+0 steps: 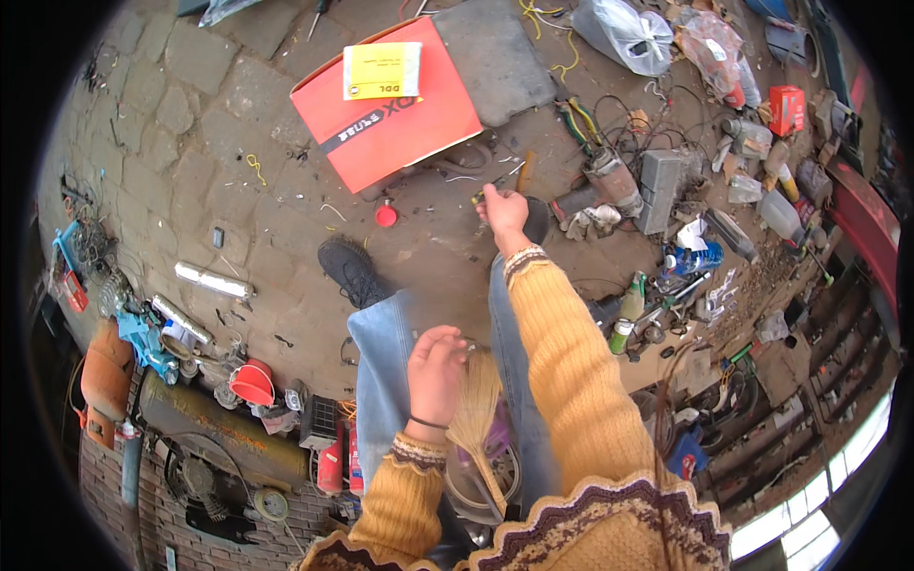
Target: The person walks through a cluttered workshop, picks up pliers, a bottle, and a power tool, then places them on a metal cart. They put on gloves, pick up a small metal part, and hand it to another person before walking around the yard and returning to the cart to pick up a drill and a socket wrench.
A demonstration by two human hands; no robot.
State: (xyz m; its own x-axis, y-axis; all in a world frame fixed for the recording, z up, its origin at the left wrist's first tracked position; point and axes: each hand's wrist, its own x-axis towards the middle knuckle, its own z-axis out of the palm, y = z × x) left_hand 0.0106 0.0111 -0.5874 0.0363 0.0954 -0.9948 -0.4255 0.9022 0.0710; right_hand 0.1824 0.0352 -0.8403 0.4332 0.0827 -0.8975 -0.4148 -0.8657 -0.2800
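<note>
- Head view, far left: an orange cylinder (109,369) stands near the edge, with a long silvery-white tube (214,281) on the stained floor and a red bucket (252,383) farther in.
- Left of centre: a red box (381,143) with a yellow packet (381,71) on top; a round red cap (386,216) lies just below it.
- Centre: the left hand (438,369) hovers in front of the knees, fingers loosely bent and parted. A straw hand broom (476,407) sits just to its right, between the legs; whether they touch, I cannot tell.
- Right of that, farther forward: the right hand (505,211), thumb and fingers pinched together on a small dark-and-yellow piece (478,196), which pokes out left of the fingertips, too small to identify.
- Farther right: a brown stick (526,169), a worn power tool (612,181) and a grey block (657,192).
</note>
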